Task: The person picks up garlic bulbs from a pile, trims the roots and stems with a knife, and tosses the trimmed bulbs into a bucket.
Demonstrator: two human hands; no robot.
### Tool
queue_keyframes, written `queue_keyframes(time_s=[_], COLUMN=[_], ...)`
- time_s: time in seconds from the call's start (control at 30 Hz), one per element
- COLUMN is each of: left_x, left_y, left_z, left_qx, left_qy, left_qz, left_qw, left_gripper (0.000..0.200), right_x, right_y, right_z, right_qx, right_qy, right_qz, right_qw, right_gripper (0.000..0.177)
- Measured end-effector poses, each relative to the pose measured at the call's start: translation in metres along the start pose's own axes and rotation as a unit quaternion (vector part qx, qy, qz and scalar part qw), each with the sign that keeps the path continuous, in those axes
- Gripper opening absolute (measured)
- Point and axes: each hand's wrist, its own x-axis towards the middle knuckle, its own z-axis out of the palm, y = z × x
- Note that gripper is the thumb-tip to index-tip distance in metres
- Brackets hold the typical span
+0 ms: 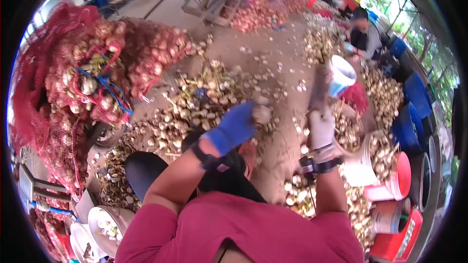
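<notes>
My left hand (236, 124), in a blue glove, is closed on a pale garlic bulb (262, 112), which is smeared by motion. A pale glove covers my right hand (321, 129); its fingers are wrapped round a broad, dark knife (319, 87) that points away from me and is blurred. The two hands are apart, with the knife to the right of the bulb. Beyond and below my left hand lies a heap of garlic bulbs (178, 114) with dry stalks on the floor.
Red mesh sacks of garlic (73, 83) stand at the left. On the right are a white bucket (342, 75), a tipped pale bucket (358, 165), a pink bucket (397, 178) and blue tubs (412, 122). A co-worker (368, 36) sits at the far right. A wooden frame (209, 0) lies farther back.
</notes>
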Motion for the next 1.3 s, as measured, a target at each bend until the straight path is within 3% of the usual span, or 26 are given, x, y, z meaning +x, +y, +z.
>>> queue_keyframes(time_s=[0.07,0.1,0.17,0.23,0.27,0.3,0.33,0.4,0.47,0.53,0.57,0.67,0.77,1.0,1.03,1.13,1.2,1.3], left_x=[-0.012,-0.017,-0.009,0.001,-0.002,-0.007,-0.021,-0.054,-0.092,-0.136,-0.154,-0.197,-0.221,-0.217,-0.225,-0.234,-0.224,-0.193], left_y=[-0.024,0.005,0.068,0.074,0.059,0.049,0.054,0.067,0.050,0.039,0.046,0.012,-0.014,0.018,0.013,0.015,0.017,0.005], left_z=[0.037,0.040,0.026,-0.017,-0.052,-0.086,-0.112,-0.162,-0.209,-0.245,-0.255,-0.284,-0.287,-0.269,-0.279,-0.287,-0.284,-0.291], left_qx=[0.015,0.141,0.265,0.137,0.006,0.003,-0.145,-0.066,-0.102,-0.063,-0.012,-0.102,-0.062,-0.122,-0.121,-0.075,-0.058,-0.039], left_qy=[-0.149,-0.167,-0.135,-0.096,-0.098,-0.074,-0.028,0.031,0.109,0.268,0.288,0.382,0.365,0.386,0.386,0.396,0.377,0.269], left_qz=[0.059,0.102,0.057,-0.036,-0.036,-0.034,-0.021,-0.077,-0.083,-0.099,-0.114,-0.125,-0.202,-0.149,-0.155,-0.179,-0.197,-0.218], left_qw=[0.987,0.971,0.953,0.985,0.994,0.997,0.989,0.994,0.985,0.956,0.951,0.910,0.907,0.902,0.901,0.898,0.903,0.937], left_gripper=[0.040,0.042,0.046,0.044,0.042,0.035,0.030,0.033,0.033,0.033,0.032,0.031,0.031,0.034,0.031,0.028,0.030,0.036], right_x=[-0.003,-0.003,-0.010,-0.027,-0.039,-0.051,-0.063,-0.089,-0.100,-0.091,-0.086,-0.075,-0.067,-0.034,-0.030,-0.026,-0.025,0.010], right_y=[-0.030,-0.037,-0.044,-0.049,-0.047,-0.038,-0.029,-0.041,-0.046,-0.056,-0.065,-0.082,-0.083,-0.063,-0.067,-0.060,-0.057,-0.030], right_z=[-0.040,-0.056,-0.091,-0.118,-0.128,-0.141,-0.151,-0.144,-0.141,-0.128,-0.123,-0.100,-0.093,-0.070,-0.058,-0.029,-0.013,-0.013], right_qx=[-0.026,-0.016,-0.017,-0.042,-0.060,-0.081,-0.103,-0.138,-0.181,-0.138,-0.131,-0.154,-0.152,-0.136,-0.200,-0.110,-0.118,-0.147], right_qy=[0.009,0.044,0.101,0.147,0.150,0.146,0.140,0.139,0.146,0.147,0.122,0.079,0.045,0.058,0.068,0.013,-0.010,-0.076], right_qz=[0.092,0.070,0.049,0.051,0.064,0.062,0.061,0.082,0.069,0.093,0.094,0.039,0.055,0.122,0.116,0.111,0.130,0.123], right_qw=[0.995,0.996,0.994,0.987,0.985,0.984,0.983,0.977,0.970,0.975,0.979,0.984,0.986,0.981,0.971,0.988,0.984,0.979], right_gripper=[0.009,0.008,0.006,0.005,0.006,0.007,0.008,0.010,0.012,0.018,0.019,0.017,0.016,0.014,0.015,0.016,0.015,0.018])
